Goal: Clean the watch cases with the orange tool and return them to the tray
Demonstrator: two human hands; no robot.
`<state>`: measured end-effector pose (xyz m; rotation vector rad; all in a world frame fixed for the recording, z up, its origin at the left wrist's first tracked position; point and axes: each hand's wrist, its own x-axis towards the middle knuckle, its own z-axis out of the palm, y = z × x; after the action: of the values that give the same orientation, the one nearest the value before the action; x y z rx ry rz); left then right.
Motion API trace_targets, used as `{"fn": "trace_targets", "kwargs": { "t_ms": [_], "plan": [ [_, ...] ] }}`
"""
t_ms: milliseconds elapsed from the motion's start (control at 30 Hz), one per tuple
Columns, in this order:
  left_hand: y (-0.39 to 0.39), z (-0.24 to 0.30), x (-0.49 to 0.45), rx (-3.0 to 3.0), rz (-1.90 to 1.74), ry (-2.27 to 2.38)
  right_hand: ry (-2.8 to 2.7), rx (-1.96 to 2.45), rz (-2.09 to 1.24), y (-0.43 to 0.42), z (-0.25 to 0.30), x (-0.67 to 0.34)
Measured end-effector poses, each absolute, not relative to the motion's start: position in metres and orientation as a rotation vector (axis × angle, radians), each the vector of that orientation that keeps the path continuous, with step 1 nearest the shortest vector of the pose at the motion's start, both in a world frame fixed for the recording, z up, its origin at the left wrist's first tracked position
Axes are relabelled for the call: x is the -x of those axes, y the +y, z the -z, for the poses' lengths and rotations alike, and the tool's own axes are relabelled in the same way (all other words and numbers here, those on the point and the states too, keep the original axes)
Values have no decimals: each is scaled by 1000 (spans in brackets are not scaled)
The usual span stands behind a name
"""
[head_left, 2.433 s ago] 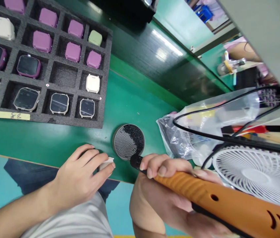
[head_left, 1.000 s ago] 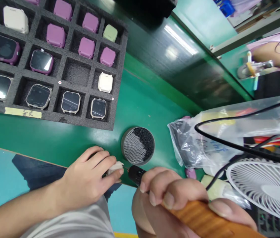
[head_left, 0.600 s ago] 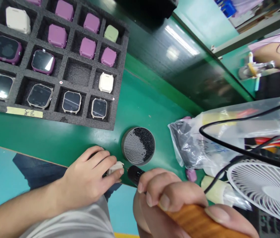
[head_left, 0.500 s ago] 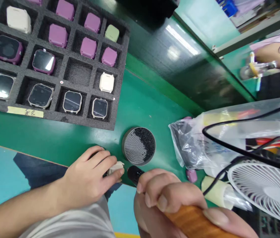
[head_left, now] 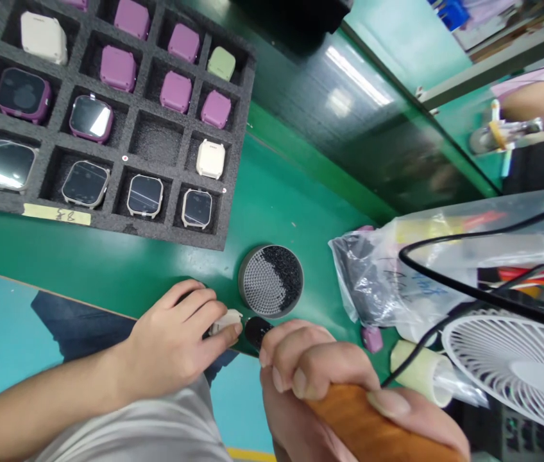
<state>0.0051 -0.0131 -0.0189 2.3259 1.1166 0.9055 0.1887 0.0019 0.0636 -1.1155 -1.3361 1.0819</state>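
My left hand is closed around a small white watch case at the bench's front edge, its fingers hiding much of it. In my right hand is an electric screwdriver with an orange body and black nose. Its tip points left, just right of the watch case; whether they touch I cannot tell. Directly above both hands sits a round dish with a dimpled grey floor and tiny black pieces, probably screws, heaped on its right side.
A black foam tray at upper left holds purple, white and green watch cases and dark-screened watches. To the right lie a clear plastic bag, a black cable, a purple piece and a white fan. Another person's arm shows at upper right.
My right hand has shifted slightly left and up with the screwdriver, its tip now nearer the watch case. The left hand keeps its hold. The view has moved a little.
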Motion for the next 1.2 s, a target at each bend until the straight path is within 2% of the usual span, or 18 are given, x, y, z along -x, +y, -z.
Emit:
{"fn": "trace_targets", "kwargs": {
  "t_ms": [167,367,533,1200],
  "plan": [
    [-14,19,-2,-2372,-862,1093,-1206,942,-945,2,-58,-183],
    [-12,14,5,-2481,-649,1000,-1036,1019,-728,7,-61,-201],
    [-10,10,7,-2461,-612,984,-950,1049,-818,10,-58,-202],
    [-10,9,-4,-2360,-759,1146,-1043,1009,-798,11,-48,-199]
  ]
}}
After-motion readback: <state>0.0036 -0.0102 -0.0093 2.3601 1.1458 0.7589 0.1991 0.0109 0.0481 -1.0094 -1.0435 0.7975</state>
